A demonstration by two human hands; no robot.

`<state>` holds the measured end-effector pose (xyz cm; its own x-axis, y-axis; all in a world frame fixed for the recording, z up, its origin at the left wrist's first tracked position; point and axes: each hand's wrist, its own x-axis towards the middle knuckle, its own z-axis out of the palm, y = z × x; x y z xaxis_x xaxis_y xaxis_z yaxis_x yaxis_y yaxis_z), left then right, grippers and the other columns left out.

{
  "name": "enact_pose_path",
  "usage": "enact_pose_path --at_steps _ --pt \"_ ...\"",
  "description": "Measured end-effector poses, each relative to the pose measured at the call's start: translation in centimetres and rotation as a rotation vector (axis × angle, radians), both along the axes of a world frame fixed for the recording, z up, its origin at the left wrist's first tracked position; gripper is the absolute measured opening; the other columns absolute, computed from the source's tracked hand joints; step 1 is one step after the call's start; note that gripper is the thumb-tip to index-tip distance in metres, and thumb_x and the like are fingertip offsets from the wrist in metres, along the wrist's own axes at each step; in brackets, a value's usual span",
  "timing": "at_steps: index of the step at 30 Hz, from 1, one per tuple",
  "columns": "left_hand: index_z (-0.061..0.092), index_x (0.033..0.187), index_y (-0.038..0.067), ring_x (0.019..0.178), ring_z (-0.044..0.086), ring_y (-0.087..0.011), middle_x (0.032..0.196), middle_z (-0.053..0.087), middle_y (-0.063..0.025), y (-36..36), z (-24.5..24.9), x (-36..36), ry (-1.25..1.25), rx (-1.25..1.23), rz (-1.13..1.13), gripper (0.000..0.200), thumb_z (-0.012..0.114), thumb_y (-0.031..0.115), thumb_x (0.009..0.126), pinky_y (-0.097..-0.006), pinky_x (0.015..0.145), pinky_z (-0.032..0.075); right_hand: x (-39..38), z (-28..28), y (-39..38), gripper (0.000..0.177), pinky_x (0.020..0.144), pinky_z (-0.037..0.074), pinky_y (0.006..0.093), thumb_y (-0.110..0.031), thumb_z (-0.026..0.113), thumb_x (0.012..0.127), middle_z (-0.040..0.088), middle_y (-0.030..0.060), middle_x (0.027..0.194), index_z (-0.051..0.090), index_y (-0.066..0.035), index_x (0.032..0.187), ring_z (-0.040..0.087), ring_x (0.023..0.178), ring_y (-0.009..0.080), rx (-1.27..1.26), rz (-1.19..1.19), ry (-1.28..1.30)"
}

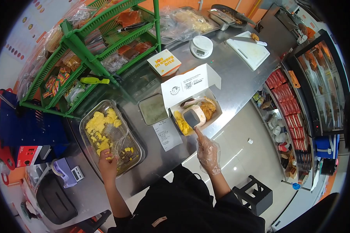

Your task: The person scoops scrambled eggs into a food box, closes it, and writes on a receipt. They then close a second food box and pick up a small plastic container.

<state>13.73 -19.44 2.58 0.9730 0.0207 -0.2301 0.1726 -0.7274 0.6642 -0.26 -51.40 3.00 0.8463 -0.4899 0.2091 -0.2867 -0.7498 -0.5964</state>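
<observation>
My left hand, bare, reaches over the near part of a metal tray that has a wire mesh inside. Its fingers are closed on yellow food pieces. More soft yellow food lies in the tray's far half. My right hand wears a clear plastic glove. Its index finger is stretched toward the near edge of an open white box, and nothing shows held in it. Inside the box are yellow food, a pale rounded portion with a dark square top, and browned food.
A receipt and a greenish rectangular container sit between tray and box. Beyond stand a closed box, a scale, and a cutting board with a knife. Green racks rise at the left; a tape dispenser is at the lower left.
</observation>
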Motion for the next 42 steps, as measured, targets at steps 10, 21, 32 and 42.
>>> enact_pose_path --at_steps 10,21,32,42 --pt "0.059 0.107 0.003 0.068 0.055 -0.0142 0.078 0.060 -0.0066 0.7 -0.1 -0.2 -0.091 -0.118 -0.031 0.027 0.063 0.012 0.082 -0.0278 0.063 0.044 0.0 0.6 0.3 0.030 0.079 0.045 0.0292 -0.013 0.045 0.095 0.066 0.0158 0.099 0.056 0.004 0.118 0.059 0.086 0.0145 0.536 -0.089 -0.222" --pt "0.051 0.114 0.015 0.067 0.056 -0.0250 0.069 0.051 -0.0085 -1.3 3.3 0.9 -0.089 0.172 -0.139 0.049 0.072 0.008 0.069 -0.0362 0.061 0.044 4.2 3.5 7.9 0.033 0.062 0.043 0.0330 -0.030 0.049 0.094 0.059 0.0083 0.067 0.061 0.001 0.099 0.055 0.065 0.0188 0.878 0.379 0.176" --pt "0.064 0.091 0.008 0.057 0.056 -0.0249 0.066 0.055 -0.0103 -1.2 5.2 1.5 -0.284 0.063 -0.181 0.014 0.062 0.020 0.084 -0.0357 0.056 0.043 7.0 0.6 13.4 0.028 0.060 0.043 0.0401 -0.030 0.051 0.091 0.056 0.0179 0.067 0.059 -0.003 0.094 0.055 0.063 0.0329 0.510 0.727 0.249" --pt "0.063 0.088 0.001 0.070 0.061 -0.0157 0.083 0.065 -0.0067 0.1 4.8 0.7 -0.163 -0.367 0.019 0.012 0.055 0.010 0.089 -0.0265 0.065 0.047 9.0 -3.3 13.3 0.045 0.067 0.048 0.0333 -0.010 0.060 0.085 0.057 0.0153 0.095 0.042 0.001 0.124 0.059 0.078 0.0205 0.645 0.394 0.275"
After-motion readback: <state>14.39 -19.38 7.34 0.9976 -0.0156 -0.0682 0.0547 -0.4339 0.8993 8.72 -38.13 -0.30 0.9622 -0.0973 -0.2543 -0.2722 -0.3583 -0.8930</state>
